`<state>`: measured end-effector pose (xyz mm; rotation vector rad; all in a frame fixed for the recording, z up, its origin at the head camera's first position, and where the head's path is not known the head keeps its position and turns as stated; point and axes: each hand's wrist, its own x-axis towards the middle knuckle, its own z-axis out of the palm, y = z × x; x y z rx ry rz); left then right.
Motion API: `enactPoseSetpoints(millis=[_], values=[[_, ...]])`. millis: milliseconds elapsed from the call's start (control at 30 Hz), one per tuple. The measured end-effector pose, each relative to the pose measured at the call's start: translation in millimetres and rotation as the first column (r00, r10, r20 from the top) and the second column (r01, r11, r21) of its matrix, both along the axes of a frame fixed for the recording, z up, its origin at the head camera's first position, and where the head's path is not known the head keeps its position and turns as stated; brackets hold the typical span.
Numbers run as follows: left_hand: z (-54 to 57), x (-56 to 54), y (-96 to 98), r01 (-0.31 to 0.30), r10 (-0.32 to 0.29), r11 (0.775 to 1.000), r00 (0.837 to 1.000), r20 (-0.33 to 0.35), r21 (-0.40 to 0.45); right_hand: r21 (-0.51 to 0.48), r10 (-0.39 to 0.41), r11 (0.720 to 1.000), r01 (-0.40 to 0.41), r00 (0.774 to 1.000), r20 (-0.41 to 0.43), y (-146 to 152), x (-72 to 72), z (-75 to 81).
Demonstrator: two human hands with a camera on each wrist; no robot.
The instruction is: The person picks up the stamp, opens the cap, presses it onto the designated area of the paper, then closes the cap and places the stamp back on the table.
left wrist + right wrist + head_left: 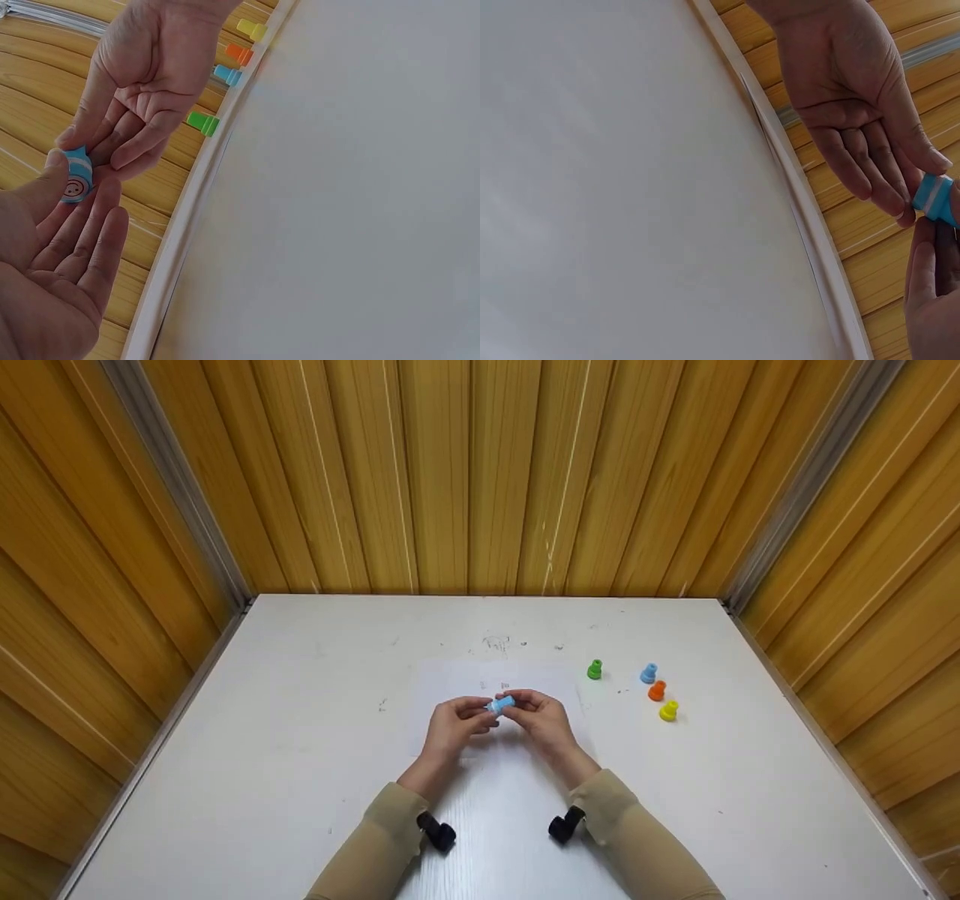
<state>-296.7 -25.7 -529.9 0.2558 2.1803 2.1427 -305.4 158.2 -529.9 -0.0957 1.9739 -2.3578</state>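
Between my two hands is a small blue stamp (501, 704) with a white band. In the left wrist view a round smiley face shows on one end of the stamp (77, 176). My left hand (455, 723) pinches the white-banded end between thumb and fingertips. From the other side, my right hand (541, 721) pinches the blue end with thumb and fingers. Part of the stamp (934, 196) is hidden by the fingertips in the right wrist view. Both hands are held over a white paper sheet (439, 679).
Right of the hands, a green stamp (595, 670), a light blue stamp (649, 673), an orange stamp (657, 691) and a yellow stamp (669, 711) stand on the white table (262, 780). Wood-patterned walls (435, 472) enclose the back and sides.
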Motion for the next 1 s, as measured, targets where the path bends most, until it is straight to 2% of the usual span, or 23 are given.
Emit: enactPoseSetpoints(millis=[300,567,833,1000], values=[[0.8,1.0,1.2,-0.003,0.002,1.000,1.000,-0.029,-0.024,0.063,-0.003,0.998,0.005,1.000,-0.029,-0.3,0.0,-2.6],[1.6,1.3,1.9,-0.020,0.020,1.000,1.000,0.000,-0.018,0.129,-0.027,0.991,0.031,0.999,-0.029,-2.5,2.4,-2.2],[0.1,1.1,2.6,-0.017,0.017,1.000,1.000,-0.009,-0.012,0.140,-0.046,0.989,0.051,0.998,-0.040,-2.7,0.8,-2.6],[1.9,2.0,3.1,0.008,-0.008,1.000,1.000,-0.021,-0.023,0.119,-0.058,0.991,0.061,0.998,-0.027,-1.5,0.3,-0.8]])
